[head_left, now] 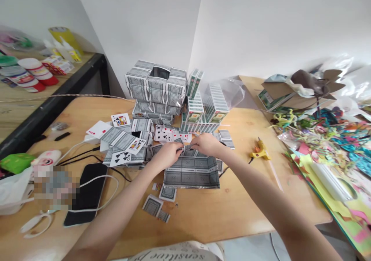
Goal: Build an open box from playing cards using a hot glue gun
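Note:
A shallow open box made of playing cards (191,172) sits in front of me, its grey patterned card backs facing inward. At its far edge my left hand (170,153) is closed, thumb and fingers pinching a playing card (179,141). My right hand (205,144) is closed just to the right, fingertips pinched on a grey card strip at the same edge; its fingers partly hide the strip. Face-up cards (164,133) lie just beyond the hands. Loose card backs (152,205) lie on the table before the box.
A stacked card-built structure (156,87) stands at the back, beside green card packs (216,102). Piled cards (123,141) and a black phone (87,187) are at left. A yellow glue gun (260,151) lies right, near colourful craft scraps (333,137).

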Demonstrator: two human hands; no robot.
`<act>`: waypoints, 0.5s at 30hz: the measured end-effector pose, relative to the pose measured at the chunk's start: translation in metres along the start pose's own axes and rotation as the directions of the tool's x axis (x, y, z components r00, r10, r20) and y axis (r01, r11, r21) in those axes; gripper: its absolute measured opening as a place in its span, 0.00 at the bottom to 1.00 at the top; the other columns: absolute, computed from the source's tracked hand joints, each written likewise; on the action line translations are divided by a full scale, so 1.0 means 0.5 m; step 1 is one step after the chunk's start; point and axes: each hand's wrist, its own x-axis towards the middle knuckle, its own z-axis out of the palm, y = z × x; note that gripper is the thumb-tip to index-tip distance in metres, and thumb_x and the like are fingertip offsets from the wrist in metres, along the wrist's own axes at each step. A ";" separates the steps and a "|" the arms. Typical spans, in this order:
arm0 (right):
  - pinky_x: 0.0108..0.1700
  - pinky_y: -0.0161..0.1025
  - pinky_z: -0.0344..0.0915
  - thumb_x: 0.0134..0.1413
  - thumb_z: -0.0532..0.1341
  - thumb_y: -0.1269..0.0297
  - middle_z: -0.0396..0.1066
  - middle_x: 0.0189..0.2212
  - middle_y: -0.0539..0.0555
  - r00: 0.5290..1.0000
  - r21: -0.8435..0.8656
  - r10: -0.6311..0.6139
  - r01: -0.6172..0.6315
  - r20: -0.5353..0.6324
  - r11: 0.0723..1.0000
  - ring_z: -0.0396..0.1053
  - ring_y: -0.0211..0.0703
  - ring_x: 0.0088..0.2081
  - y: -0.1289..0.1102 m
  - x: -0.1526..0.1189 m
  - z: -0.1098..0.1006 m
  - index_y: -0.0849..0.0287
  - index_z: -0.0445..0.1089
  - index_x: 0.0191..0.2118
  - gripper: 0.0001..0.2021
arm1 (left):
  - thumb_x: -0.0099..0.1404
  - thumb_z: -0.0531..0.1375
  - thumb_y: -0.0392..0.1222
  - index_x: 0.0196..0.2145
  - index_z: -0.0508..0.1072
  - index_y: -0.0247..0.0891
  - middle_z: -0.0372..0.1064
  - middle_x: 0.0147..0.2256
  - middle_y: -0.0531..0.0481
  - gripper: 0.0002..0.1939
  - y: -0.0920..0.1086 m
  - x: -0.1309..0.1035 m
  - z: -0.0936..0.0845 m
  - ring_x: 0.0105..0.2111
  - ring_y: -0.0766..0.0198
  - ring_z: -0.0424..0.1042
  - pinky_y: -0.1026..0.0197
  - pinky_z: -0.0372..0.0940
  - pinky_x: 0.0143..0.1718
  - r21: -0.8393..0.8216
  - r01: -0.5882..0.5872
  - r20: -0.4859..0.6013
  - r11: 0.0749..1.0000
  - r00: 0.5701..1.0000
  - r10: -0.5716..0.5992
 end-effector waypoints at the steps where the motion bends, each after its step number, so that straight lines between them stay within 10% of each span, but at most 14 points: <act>1: 0.31 0.34 0.58 0.50 0.58 0.64 0.75 0.27 0.50 1.000 0.019 -0.007 0.007 -0.002 1.000 0.71 0.44 0.31 0.002 0.001 0.001 0.50 0.75 0.30 0.08 | 0.60 0.53 0.35 0.32 0.72 0.37 0.72 0.30 0.47 0.08 0.000 0.000 -0.001 0.32 0.62 0.70 0.64 0.59 0.32 0.001 -0.004 0.002 1.000 1.000 0.004; 15: 0.31 0.31 0.56 0.53 0.57 0.65 0.74 0.25 0.51 0.983 0.246 0.090 -0.049 -0.159 0.968 0.69 0.38 0.29 0.007 -0.017 0.052 0.57 0.75 0.30 0.10 | 0.59 0.54 0.34 0.34 0.73 0.36 0.73 0.32 0.47 0.08 0.000 0.005 0.005 0.32 0.61 0.71 0.63 0.60 0.33 -0.031 0.024 -0.002 0.999 1.000 -0.024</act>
